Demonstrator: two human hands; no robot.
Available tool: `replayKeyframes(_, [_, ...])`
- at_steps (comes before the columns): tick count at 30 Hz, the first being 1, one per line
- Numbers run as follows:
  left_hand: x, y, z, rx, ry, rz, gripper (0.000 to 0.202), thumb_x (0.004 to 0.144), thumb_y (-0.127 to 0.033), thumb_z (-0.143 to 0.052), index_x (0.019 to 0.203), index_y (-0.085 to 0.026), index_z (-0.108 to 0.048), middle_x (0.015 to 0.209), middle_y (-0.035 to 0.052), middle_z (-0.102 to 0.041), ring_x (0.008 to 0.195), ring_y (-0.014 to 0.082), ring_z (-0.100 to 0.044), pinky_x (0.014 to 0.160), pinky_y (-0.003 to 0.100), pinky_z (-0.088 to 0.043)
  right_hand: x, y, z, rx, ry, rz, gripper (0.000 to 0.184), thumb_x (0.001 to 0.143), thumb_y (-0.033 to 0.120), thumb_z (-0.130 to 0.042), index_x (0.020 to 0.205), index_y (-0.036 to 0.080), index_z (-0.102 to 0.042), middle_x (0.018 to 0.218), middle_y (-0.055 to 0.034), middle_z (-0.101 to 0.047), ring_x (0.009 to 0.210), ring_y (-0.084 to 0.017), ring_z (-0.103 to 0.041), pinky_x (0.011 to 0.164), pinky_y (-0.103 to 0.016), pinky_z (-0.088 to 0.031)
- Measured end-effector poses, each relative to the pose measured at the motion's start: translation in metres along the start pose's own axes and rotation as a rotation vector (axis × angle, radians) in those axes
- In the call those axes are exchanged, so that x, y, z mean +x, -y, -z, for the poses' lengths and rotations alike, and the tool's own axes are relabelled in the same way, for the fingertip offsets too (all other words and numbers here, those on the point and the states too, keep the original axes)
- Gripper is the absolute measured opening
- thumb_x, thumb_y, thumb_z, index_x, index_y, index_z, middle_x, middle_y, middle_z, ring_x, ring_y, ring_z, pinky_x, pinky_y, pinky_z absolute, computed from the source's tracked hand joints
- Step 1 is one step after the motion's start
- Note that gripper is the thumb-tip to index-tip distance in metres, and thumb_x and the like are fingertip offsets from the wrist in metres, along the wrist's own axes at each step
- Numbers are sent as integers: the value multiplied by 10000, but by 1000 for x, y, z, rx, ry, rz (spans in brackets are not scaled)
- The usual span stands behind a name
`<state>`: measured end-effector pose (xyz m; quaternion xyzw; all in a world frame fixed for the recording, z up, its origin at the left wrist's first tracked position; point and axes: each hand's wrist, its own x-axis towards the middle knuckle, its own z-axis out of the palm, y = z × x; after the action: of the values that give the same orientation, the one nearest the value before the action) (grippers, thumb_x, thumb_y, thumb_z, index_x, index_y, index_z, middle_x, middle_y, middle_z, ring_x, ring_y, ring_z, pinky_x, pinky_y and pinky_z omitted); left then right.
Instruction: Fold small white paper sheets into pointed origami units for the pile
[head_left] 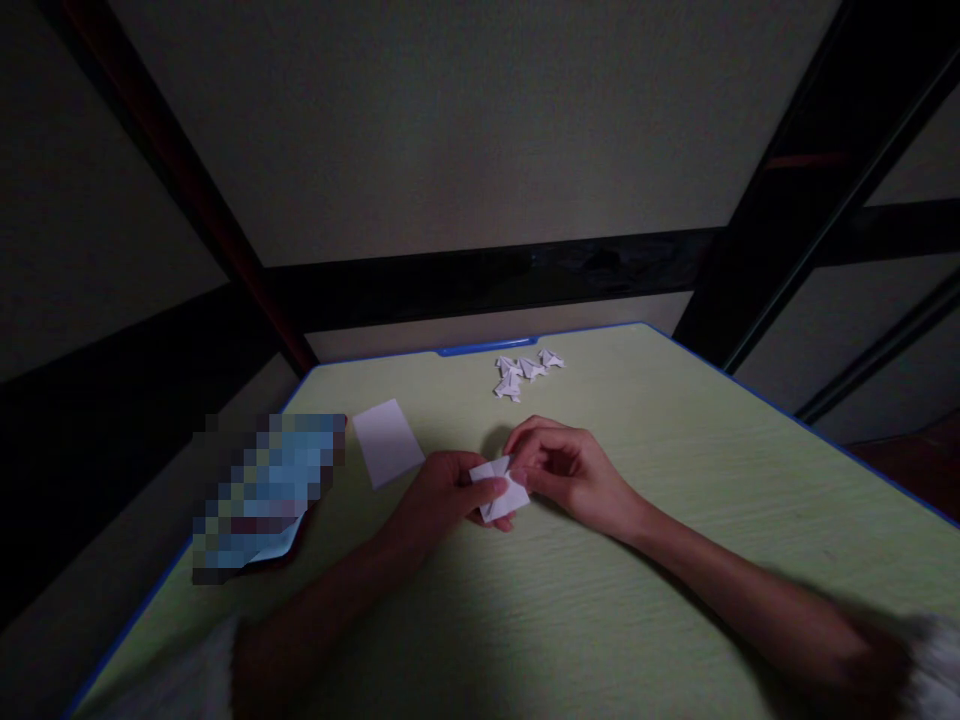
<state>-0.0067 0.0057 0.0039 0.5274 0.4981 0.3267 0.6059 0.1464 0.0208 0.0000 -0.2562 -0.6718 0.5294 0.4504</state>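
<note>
A small piece of folded white paper [495, 502] is held above the table between both hands. My left hand [444, 490] grips it from the left, thumb on top and fingers underneath. At its upper right edge my right hand [566, 468] pinches the paper between thumb and fingertips, the other fingers curled. Creases and small flaps show on its face. Beyond the hands lie several folded white paper figures [529, 369], close together near the far edge. To the left of my left hand is a flat stack or sheet of white paper [388, 443].
The pale green tabletop [675, 480] has a blue rim and a blue handle-like strip [487, 346] at its far edge. A device with a pixelated, lit screen [274, 500] lies at the left. Light panels with dark frames [495, 285] rise behind the table.
</note>
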Motion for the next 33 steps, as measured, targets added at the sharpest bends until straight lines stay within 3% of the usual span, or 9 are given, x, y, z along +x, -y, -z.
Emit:
replayKeyframes(9, [3,5,0,-20,2,-80,79,607,-188,-577,639,-116,-572,521,-6,-627,516,121,-589,504,195,-392,-1,0,-1,-89,-15,7,90,676,85,-514,603,136,-503,749,-31,-489,618,-95,-471,526,-228,-364])
replayKeyframes(16, [-3,-1,-7,-60,-165,-84,133,608,-229,-582,681,-123,-549,592,-11,-625,564,136,-606,557,229,-436,-2,1,-2,-85,-38,35,100,669,72,-508,600,140,-484,739,-14,-473,594,-77,-444,517,-216,-357])
replayKeyframes(19, [-4,0,-7,-43,-141,-114,144,635,-242,-563,715,-129,-523,580,-20,-610,508,122,-596,506,219,-437,-2,0,-4,-66,-52,27,102,669,78,-508,596,140,-472,710,-8,-465,584,-74,-430,508,-212,-349])
replayKeyframes(24, [-1,4,-3,46,-87,-136,124,661,-248,-532,634,-132,-498,394,-49,-525,350,78,-481,394,185,-371,-2,-1,-6,-68,-69,-22,91,674,114,-511,611,148,-455,659,7,-451,557,-72,-419,491,-210,-341])
replayKeyframes(29, [0,1,-2,86,-94,-109,125,654,-223,-532,577,-127,-506,370,-52,-499,339,60,-431,381,175,-330,-1,-1,-5,-142,-105,-29,60,653,107,-521,620,139,-482,663,-1,-455,563,-83,-423,497,-219,-343])
replayKeyframes(33, [-2,-1,-4,68,-122,-102,89,621,-199,-570,632,-114,-543,377,-73,-469,352,48,-402,383,168,-308,0,-1,-5,-60,-122,-106,71,644,112,-528,605,134,-473,625,4,-469,543,-81,-427,488,-216,-336])
